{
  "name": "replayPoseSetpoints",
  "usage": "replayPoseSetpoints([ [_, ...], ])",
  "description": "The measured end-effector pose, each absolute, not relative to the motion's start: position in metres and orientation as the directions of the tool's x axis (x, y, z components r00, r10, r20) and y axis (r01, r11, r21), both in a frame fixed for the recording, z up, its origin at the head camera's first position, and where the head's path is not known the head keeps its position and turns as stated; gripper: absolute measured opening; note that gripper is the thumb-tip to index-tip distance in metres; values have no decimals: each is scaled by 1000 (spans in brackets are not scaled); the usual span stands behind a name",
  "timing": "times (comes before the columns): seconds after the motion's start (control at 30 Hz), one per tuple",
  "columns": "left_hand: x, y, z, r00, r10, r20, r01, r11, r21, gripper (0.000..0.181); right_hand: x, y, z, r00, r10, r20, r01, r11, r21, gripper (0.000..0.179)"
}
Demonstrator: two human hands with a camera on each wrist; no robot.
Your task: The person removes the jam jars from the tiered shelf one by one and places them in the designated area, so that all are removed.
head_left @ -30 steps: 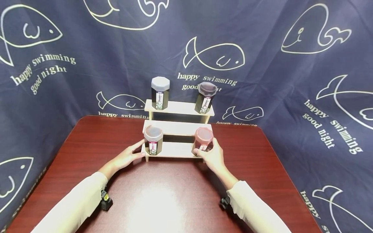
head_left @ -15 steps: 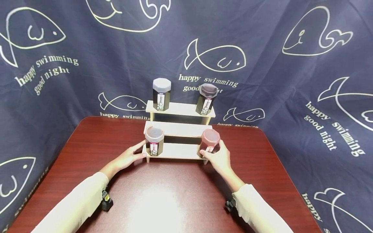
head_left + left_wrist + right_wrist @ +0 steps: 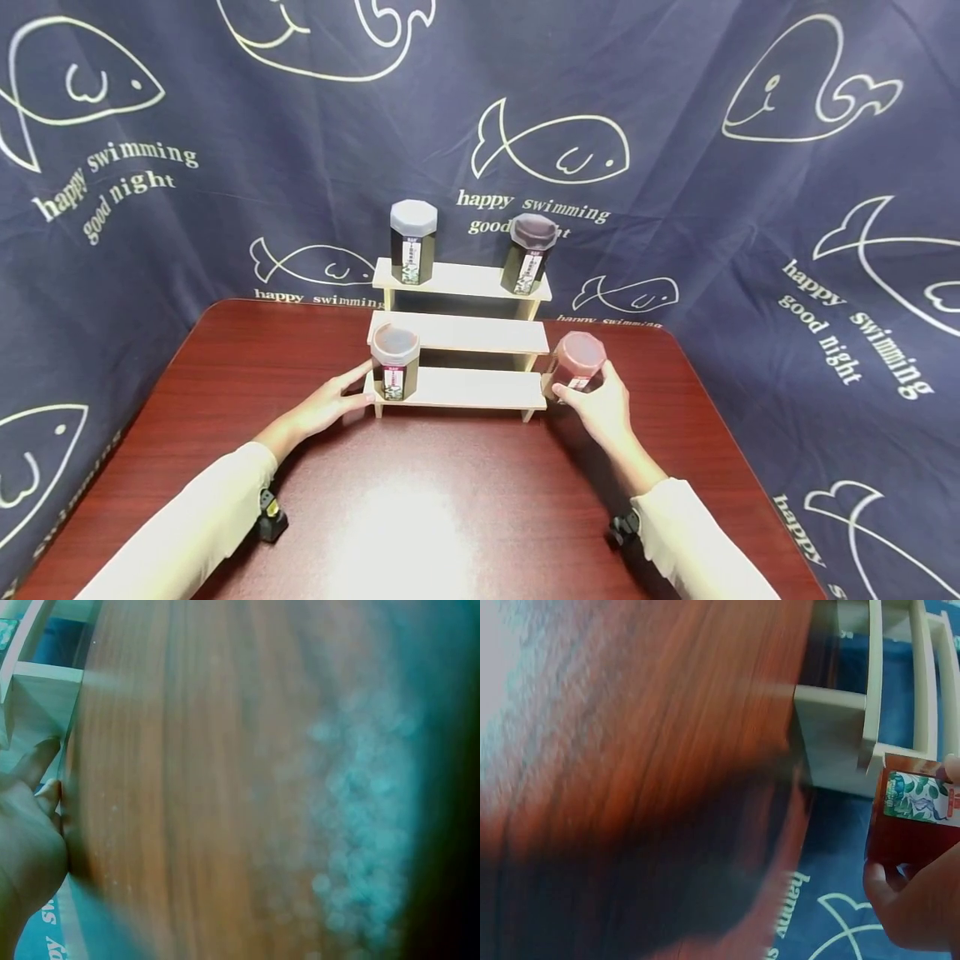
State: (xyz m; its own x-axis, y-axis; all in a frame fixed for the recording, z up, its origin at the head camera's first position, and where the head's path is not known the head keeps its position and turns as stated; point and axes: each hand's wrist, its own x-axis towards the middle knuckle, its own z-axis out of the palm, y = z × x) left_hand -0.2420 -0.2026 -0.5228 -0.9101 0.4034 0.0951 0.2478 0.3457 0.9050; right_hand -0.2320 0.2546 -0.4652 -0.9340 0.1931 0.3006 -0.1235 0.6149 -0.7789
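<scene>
My right hand (image 3: 600,408) is curled round the red-lidded jar (image 3: 581,354), thumb on the near side by the label and fingers round the right side, spread only to the jar's width. The jar sits right of centre in the frame, just past the right end of the bottom step (image 3: 480,387); by the right wrist view I judge it lifted from the tabletop (image 3: 693,433), its base near step height. Whether it touches the stand's end I can't tell.

At centre left, my left hand (image 3: 322,407) has its fingers loosely extended, touching the stand's left end, and grasps no jar; I take it to be steadying the stand.

Three jars stand in place: a grey-lidded jar (image 3: 395,371) at the bottom step's left end, a white-lidded jar (image 3: 412,242) and a dark-lidded jar (image 3: 530,250) at either end of the top step (image 3: 468,275). Mine alone is off the shelves, so setting it down is what I'd call left.

The middle step (image 3: 480,335) and the bottom step's right half are bare. Tabletop lies open at lower centre and right of my hand, out to its slanting edge at the right. Behind, the patterned cloth (image 3: 675,208) hangs close past the table's far edge.
</scene>
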Motion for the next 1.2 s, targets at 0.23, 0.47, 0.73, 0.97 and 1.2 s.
replayPoseSetpoints([
  [0.23,-247,-202,-518,-909,408,89,241,337,910,71,-253,270,-466,-940,193,283,-107,618,-779,67],
  [0.47,-259,-209,-509,-904,417,95,251,337,907,70,-296,269,-466,-952,141,272,-135,604,-785,72],
  [0.73,-257,-206,-512,-899,428,93,250,328,911,72,-325,274,-481,-967,159,199,-56,629,-775,77],
  [0.97,-250,-203,-523,-900,421,113,252,293,922,70,-329,279,-495,-974,168,151,-12,629,-777,79],
  [1.2,-244,-202,-526,-894,433,115,264,301,916,71,-322,279,-500,-978,168,120,17,643,-765,73],
])
